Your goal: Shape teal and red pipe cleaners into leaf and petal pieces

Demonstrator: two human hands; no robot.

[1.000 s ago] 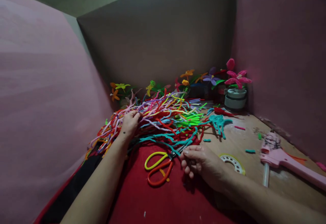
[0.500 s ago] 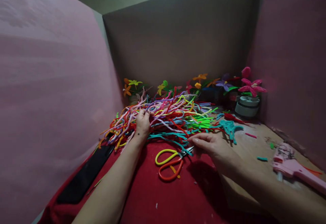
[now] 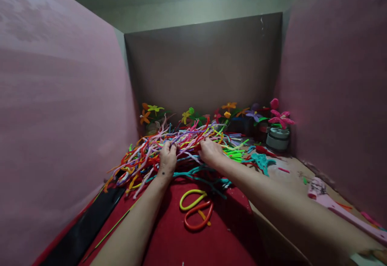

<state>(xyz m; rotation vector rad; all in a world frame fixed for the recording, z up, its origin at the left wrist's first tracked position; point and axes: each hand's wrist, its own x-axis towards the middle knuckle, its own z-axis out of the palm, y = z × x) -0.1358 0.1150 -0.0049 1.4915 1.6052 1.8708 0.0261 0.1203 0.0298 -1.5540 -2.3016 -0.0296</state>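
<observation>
A large tangled heap of colourful pipe cleaners [image 3: 145, 147] lies across the far side of the red cloth. My left hand [image 3: 167, 157] is closed on pipe cleaners at the heap's front, thumb and fingers pinched together. Reaching into the middle of the heap, my right hand [image 3: 211, 152] has its fingers curled around some pipe cleaners; its fingertips are partly hidden. Turquoise pipe cleaners [image 3: 187, 173] stretch below both hands. Just in front lie scissors [image 3: 196, 228] with one yellow and one red handle loop, their blades covered by turquoise strands.
Pipe-cleaner flowers line the back, including a pink one [image 3: 281, 119] in a grey pot [image 3: 277, 139]. A pink glue gun [image 3: 332, 205] rests at right, a black flat device [image 3: 90, 221] at left. Pink panels rise on both sides, with a grey panel [image 3: 202, 68] behind.
My right hand has moved from beside the scissor blades up and left into the heap, closing there. Turquoise strands now cover the blades. My left hand keeps its grip. The view has tilted up.
</observation>
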